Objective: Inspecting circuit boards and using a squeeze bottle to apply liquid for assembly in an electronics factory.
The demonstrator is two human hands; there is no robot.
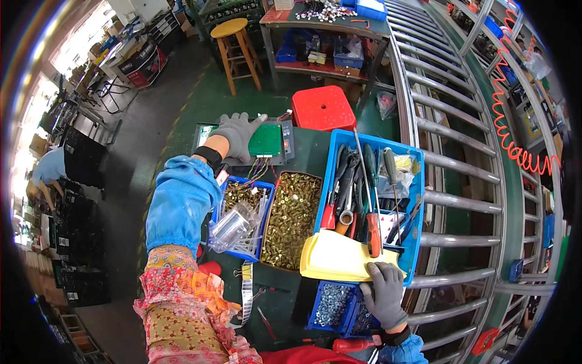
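My left hand, in a grey glove, lies with fingers spread on a grey panel with a green circuit board; coloured wires hang from it. My right hand, gloved too, rests its fingers on the near edge of a stack of yellow sheets, thumb apart. The stack lies across the near end of a blue tool tray holding pliers, wrenches and a red-handled screwdriver. Left of it are a box of brass-coloured screws and a blue bin bearing a clear plastic container.
Small blue bins of silver fasteners stand below the yellow sheets. A red stool is beyond the bench, with a wooden stool farther back. A roller conveyor runs along the right. Another person bends at far left.
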